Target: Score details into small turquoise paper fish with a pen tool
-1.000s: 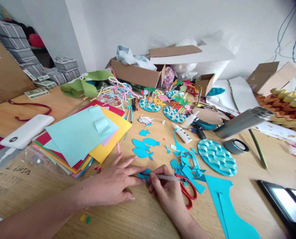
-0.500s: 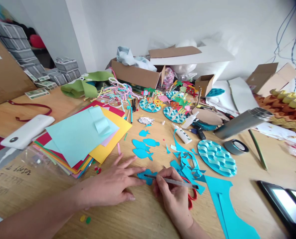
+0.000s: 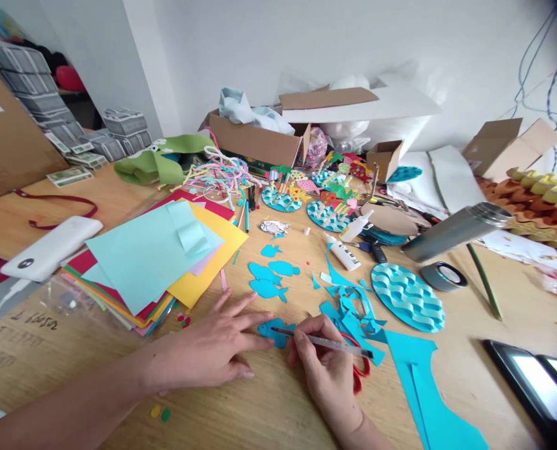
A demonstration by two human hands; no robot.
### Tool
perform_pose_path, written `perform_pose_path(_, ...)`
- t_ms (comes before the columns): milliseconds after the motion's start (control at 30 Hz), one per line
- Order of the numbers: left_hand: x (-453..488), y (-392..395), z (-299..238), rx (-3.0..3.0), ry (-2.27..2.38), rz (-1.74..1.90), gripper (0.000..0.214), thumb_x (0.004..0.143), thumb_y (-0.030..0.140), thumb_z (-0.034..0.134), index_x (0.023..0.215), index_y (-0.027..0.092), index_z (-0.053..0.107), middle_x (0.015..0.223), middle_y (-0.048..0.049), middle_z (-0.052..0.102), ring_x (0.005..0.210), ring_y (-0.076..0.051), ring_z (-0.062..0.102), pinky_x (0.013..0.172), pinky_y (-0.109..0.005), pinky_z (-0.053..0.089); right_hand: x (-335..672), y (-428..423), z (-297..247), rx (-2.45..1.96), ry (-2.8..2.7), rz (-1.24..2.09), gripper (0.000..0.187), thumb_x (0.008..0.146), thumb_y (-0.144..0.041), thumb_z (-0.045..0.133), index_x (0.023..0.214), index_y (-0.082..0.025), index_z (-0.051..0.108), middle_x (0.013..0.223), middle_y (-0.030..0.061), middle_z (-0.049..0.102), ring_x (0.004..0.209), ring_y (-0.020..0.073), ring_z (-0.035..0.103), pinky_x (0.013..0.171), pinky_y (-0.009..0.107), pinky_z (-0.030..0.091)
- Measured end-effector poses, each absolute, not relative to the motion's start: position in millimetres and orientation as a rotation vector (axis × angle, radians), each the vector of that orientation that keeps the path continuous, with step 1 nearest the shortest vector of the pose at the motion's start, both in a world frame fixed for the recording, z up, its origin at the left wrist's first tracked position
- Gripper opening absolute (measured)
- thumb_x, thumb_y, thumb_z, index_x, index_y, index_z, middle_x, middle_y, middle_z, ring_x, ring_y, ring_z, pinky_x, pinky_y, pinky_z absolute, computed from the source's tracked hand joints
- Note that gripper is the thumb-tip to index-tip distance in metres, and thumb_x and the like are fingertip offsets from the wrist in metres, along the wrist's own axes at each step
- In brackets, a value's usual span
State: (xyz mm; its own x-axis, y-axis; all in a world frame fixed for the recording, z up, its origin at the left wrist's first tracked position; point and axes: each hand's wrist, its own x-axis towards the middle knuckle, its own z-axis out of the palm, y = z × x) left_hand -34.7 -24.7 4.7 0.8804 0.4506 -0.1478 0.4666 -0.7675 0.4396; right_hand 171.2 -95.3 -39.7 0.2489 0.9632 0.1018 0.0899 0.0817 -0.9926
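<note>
A blue paper fish (image 3: 267, 329) lies flat on the table, with drawn lines near its head. My left hand (image 3: 217, 344) is spread flat, its fingertips at the fish's left edge. My right hand (image 3: 322, 359) is closed around a pen (image 3: 339, 344), whose tip touches the middle of the fish. Several more blue paper fish (image 3: 267, 288) lie just beyond. Red-handled scissors (image 3: 363, 369) lie partly hidden behind my right hand, beside blue paper scraps (image 3: 353, 309).
Coloured paper sheets (image 3: 137, 262) are stacked at left, near a white power bank (image 3: 53, 247). Glue bottles (image 3: 346, 253), a wavy blue disc (image 3: 407, 297), a steel flask (image 3: 456, 231) and a large blue paper offcut (image 3: 423, 381) occupy the right. Cardboard boxes (image 3: 259, 137) stand at the back.
The pen tip has shifted slightly to the right on the fish, and drawn lines near its head now show more clearly. My left hand stays in place.
</note>
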Motion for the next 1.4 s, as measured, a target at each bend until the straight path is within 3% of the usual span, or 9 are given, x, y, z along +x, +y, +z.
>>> perform_pose_path(133, -35, -24, 5, 2.578, 0.658, -0.048, 0.058, 0.083, 0.03, 0.077, 0.137, 0.036, 0.056, 0.159, 0.0016, 0.036, 0.148, -0.04, 0.018, 0.116, -0.068, 0.017, 169, -93, -40, -1.351, -1.109, 1.038, 0.029, 0.088, -0.042, 0.067, 0.071, -0.023, 0.053, 0.058, -0.0024, 0.056, 0.042, 0.0126, 0.049, 0.04, 0.023, 0.034)
perform_pose_path(400, -34, -24, 4, 2.592, 0.669, -0.055, 0.059, 0.083, 0.031, 0.077, 0.138, 0.038, 0.055, 0.157, 0.0037, 0.038, 0.148, -0.042, 0.019, 0.115, -0.067, 0.019, 170, -95, -41, -1.347, -1.098, 0.96, 0.029, 0.089, -0.041, 0.067, 0.071, -0.022, 0.054, 0.059, -0.0016, 0.057, 0.044, 0.0131, 0.05, 0.04, 0.024, 0.036)
perform_pose_path(667, -34, -22, 2, 2.607, 0.642, 0.121, 0.044, 0.087, 0.034, 0.073, 0.129, 0.039, 0.062, 0.151, 0.0019, 0.047, 0.146, -0.037, 0.026, 0.116, -0.062, 0.021, 168, -98, -35, -1.236, -0.955, 0.708, 0.02, 0.097, -0.039, 0.06, 0.085, -0.023, 0.055, 0.062, -0.0029, 0.06, 0.054, 0.0147, 0.057, 0.054, 0.026, 0.047)
perform_pose_path(933, -30, -21, -12, 2.697, 0.589, 0.278, 0.035, 0.084, 0.024, 0.075, 0.118, 0.029, 0.069, 0.148, -0.0056, 0.05, 0.145, -0.037, 0.027, 0.115, -0.065, 0.022, 171, -98, -35, -1.316, -1.065, 0.611, 0.02, 0.104, -0.04, 0.045, 0.1, -0.023, 0.057, 0.071, -0.0006, 0.068, 0.066, 0.0181, 0.065, 0.071, 0.033, 0.049)
perform_pose_path(1033, -29, -17, -16, 2.69, 0.561, 0.421, 0.03, 0.087, 0.02, 0.07, 0.116, 0.025, 0.068, 0.137, -0.0061, 0.06, 0.141, -0.034, 0.037, 0.116, -0.061, 0.027, 172, -102, -36, -1.369, -1.164, 0.54, 0.019, 0.105, -0.036, 0.044, 0.104, -0.023, 0.057, 0.071, -0.0002, 0.07, 0.066, 0.0178, 0.066, 0.071, 0.032, 0.048)
perform_pose_path(1167, -30, -14, -13, 2.618, 0.612, 0.757, 0.029, 0.092, 0.007, 0.049, 0.11, 0.02, 0.068, 0.11, -0.0055, 0.072, 0.118, -0.022, 0.059, 0.109, -0.044, 0.043, 176, -104, -40, -1.447, -1.28, 0.45, 0.017, 0.104, -0.033, 0.046, 0.106, -0.022, 0.059, 0.076, 0.0016, 0.073, 0.068, 0.0183, 0.068, 0.067, 0.03, 0.049)
perform_pose_path(1267, -32, -16, -12, 2.598, 0.733, 0.859, 0.037, 0.085, 0.001, 0.042, 0.105, 0.018, 0.068, 0.105, -0.0086, 0.071, 0.11, -0.022, 0.062, 0.102, -0.044, 0.049, 179, -102, -43, -1.491, -1.338, 0.39, 0.016, 0.104, -0.032, 0.047, 0.106, -0.023, 0.06, 0.079, 0.0026, 0.075, 0.069, 0.0188, 0.07, 0.062, 0.029, 0.05)
perform_pose_path(1400, -33, -20, -20, 2.626, 0.676, 0.829, 0.031, 0.08, 0.0, 0.044, 0.089, 0.018, 0.067, 0.097, -0.0087, 0.071, 0.107, -0.023, 0.062, 0.098, -0.041, 0.05, 182, -99, -43, -1.485, -1.404, 0.413, 0.018, 0.104, -0.033, 0.044, 0.105, -0.023, 0.06, 0.077, 0.0029, 0.075, 0.067, 0.0193, 0.071, 0.058, 0.028, 0.051)
